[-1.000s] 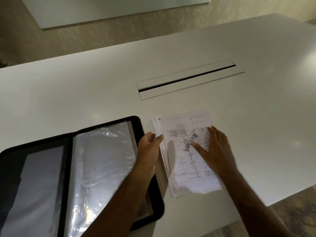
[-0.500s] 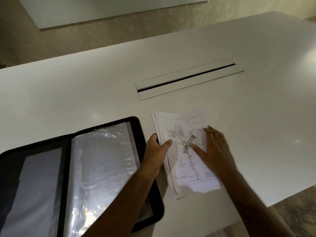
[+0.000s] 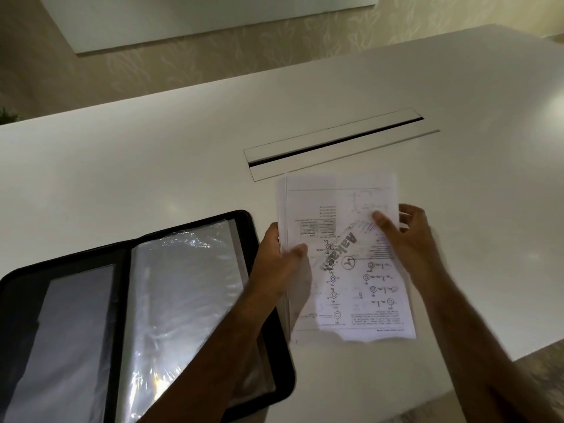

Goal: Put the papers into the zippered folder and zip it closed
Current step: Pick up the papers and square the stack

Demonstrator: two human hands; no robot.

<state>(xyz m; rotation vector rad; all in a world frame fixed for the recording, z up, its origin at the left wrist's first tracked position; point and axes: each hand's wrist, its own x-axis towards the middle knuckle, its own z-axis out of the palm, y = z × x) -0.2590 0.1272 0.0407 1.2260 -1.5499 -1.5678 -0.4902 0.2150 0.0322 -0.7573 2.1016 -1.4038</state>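
Since a second ago, the papers have gone from lying flat under the right palm to being gripped at both side edges, and the stack now reaches up near the cable slot. Both hands have changed their hold: the left hand pinches the stack's left edge, thumb on top, and the right hand grips the right edge, thumb on the printed face and fingers curled behind.

All this sits on a large white table, with the long dark slot set in a recessed panel near its middle. Beyond the table's far edge is a pale patterned wall with a white board on it, and a bit of carpet shows at the lower right.

Whether the stack's near end touches the table I cannot tell. The print is blurred; only ring-shaped chemistry diagrams and a large grey slanted watermark can be made out.

To the left, the black zippered folder lies open and flat, with crinkled clear plastic sleeves inside. Its left end is cut off by the frame, and the left forearm crosses its right corner.
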